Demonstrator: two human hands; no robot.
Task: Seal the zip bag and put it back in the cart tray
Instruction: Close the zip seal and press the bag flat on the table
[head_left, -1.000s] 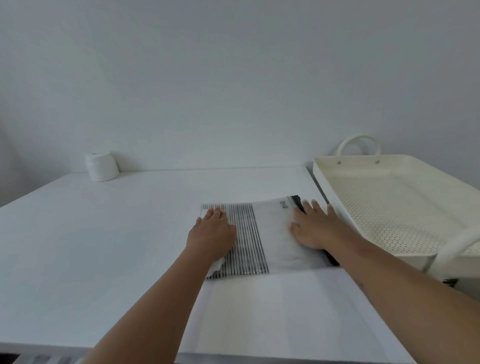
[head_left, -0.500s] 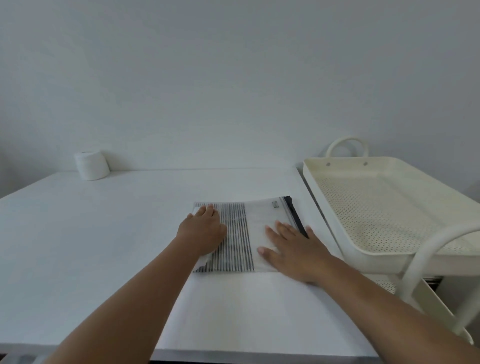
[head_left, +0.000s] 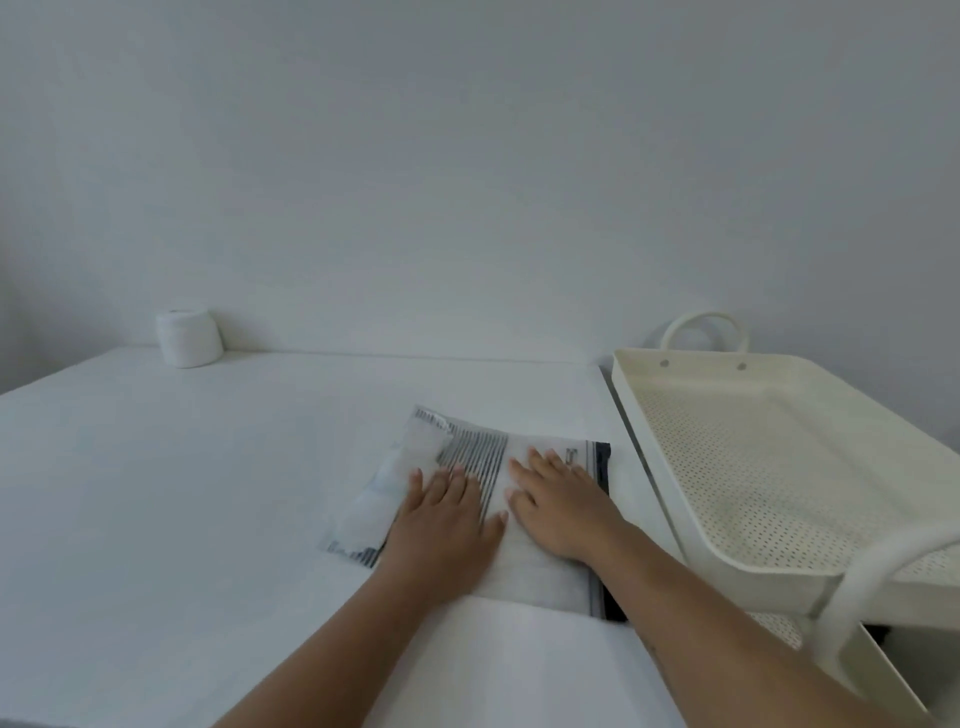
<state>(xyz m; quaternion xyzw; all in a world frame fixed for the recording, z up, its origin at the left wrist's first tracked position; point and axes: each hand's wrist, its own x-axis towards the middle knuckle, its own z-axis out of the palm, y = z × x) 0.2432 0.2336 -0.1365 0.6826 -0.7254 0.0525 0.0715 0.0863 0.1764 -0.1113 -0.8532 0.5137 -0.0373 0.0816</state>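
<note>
Looks like a plain indoor room, home or bare staging space, can't narrow it further. Evidence: blank white wall (head_left: 467, 156), large white table (head_left: 182, 493) pushed up against it, cream metal utility cart (head_left: 852, 587) parked just beside the table's right edge. Cart has a perforated tray (head_left: 649, 431) with a loop handle (head_left: 704, 325) at the far end. Only other item is a white roll (head_left: 188, 338) at the table's back edge. No tools, appliances or signage visible.

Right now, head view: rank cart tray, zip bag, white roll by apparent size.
1. cart tray, largest, though partly cut off at the frame edge.
2. zip bag, partly under both hands.
3. white roll, smallest, but farthest away, so true size unsure.
</note>
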